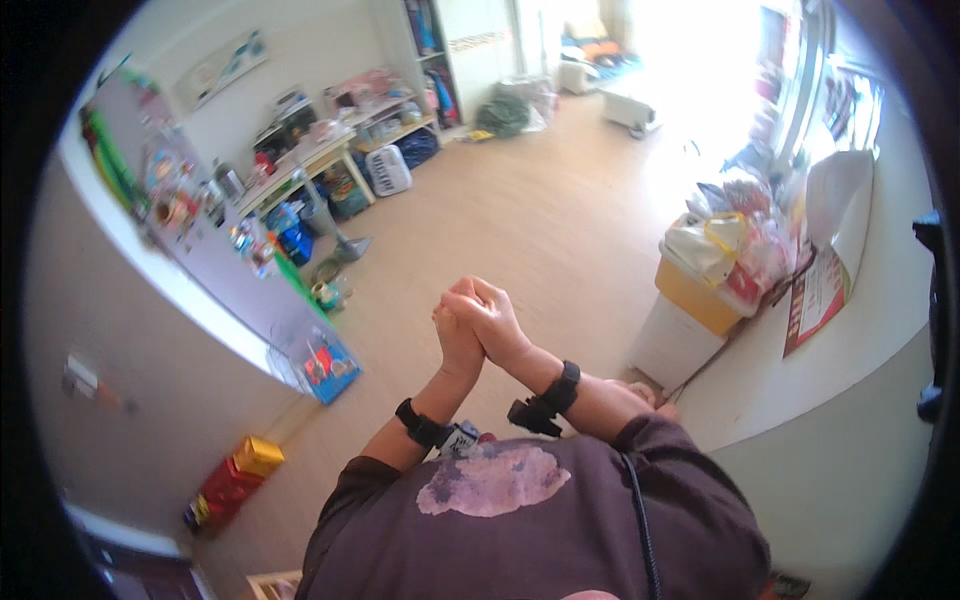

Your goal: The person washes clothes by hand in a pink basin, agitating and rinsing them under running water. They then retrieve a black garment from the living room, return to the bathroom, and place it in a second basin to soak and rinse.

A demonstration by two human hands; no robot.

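Note:
My left hand (458,337) and my right hand (501,322) are clasped together in front of my chest. The right fingers fold over the left ones, and both hands look closed. Whether anything small lies between the palms is hidden. Black straps circle both wrists: the left strap (421,426) and the right strap (562,390), which carries a black mount. Below the hands spreads the wood-look floor (510,225).
At right, bags (705,244) sit on a yellow-and-white storage box (686,300) against the wall. A long-handled dustpan (352,247) stands by a cluttered desk (322,154) on the left. Nearer are a blue tray (337,379) and a red box (225,491).

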